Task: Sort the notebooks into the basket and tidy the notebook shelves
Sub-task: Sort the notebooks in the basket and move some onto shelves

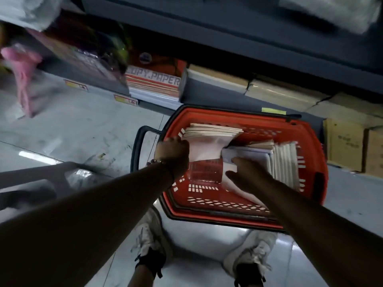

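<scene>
1. Both forearms reach down into the red basket (pixel 244 214) on the floor; left hand (pixel 173 154) grips a stack of notebooks (pixel 207 139); right hand (pixel 246 175), fingers straight, presses a white notebook (pixel 230 172).
2. More notebooks (pixel 286 162) stand along the basket's right side, below the shelves (pixel 228 94).

We see the basket (pixel 244 218) on the floor (pixel 72 125) before the shelf (pixel 228 96), notebooks (pixel 286 162) standing along its right wall, another stack (pixel 211 131) at its far-left corner.
</scene>
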Demonstrator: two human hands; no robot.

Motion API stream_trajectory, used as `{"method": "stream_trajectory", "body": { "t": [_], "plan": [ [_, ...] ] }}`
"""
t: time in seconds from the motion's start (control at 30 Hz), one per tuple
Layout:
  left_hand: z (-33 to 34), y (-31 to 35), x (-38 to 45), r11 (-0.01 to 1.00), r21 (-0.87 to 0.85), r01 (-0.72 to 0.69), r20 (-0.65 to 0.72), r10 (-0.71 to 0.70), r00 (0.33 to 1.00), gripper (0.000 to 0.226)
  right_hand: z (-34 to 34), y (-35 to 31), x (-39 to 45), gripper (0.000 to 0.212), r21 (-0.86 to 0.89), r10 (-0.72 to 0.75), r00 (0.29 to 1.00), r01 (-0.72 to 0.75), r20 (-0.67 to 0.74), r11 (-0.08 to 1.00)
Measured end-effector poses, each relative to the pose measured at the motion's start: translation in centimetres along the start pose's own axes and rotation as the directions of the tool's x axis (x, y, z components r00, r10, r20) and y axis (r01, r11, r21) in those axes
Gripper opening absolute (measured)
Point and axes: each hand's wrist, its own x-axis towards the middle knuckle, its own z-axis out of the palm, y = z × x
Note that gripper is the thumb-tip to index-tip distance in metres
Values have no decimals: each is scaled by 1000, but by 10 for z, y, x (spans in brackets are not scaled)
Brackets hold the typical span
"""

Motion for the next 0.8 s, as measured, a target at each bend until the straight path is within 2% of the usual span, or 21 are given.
{"method": "stream_trajectory", "body": {
  "t": [0.03,0.1,0.13,0.23,0.3,0.4,0.5,0.6,0.7,0.8],
  "plan": [
    [0,5,7,996,86,16,-34,-13,999,36,1,-4,15,36,18,7,1000,-7,-9,1000],
    [14,10,28,991,120,66,-110,-53,993,40,11,-8,46,30,24,-18,999,19,-37,1000],
    [21,14,37,983,169,67,-98,-51,994,43,18,-6,60,29,41,-20,1000,21,-16,999],
    [35,22,49,965,243,94,-121,-66,990,47,31,5,89,51,151,-3,1000,0,17,989],
    [42,27,50,968,236,90,-132,-60,990,46,27,1,88,44,234,38,999,-39,10,971],
    [45,31,50,990,123,65,-171,-43,984,39,21,1,81,24,314,117,992,-100,-36,944],
    [48,30,49,999,-49,9,-161,-17,987,32,17,3,80,23,395,169,983,-130,-65,910],
    [53,27,46,966,-253,-58,-133,25,991,32,17,3,86,20,460,222,971,-156,-91,874],
    [56,25,36,896,-440,-64,-154,-5,988,46,19,5,88,21,491,233,967,-154,-103,857],
    [55,19,24,863,-503,-53,-192,-52,980,51,21,9,83,36,515,264,961,-188,-77,836]
  ]
}}
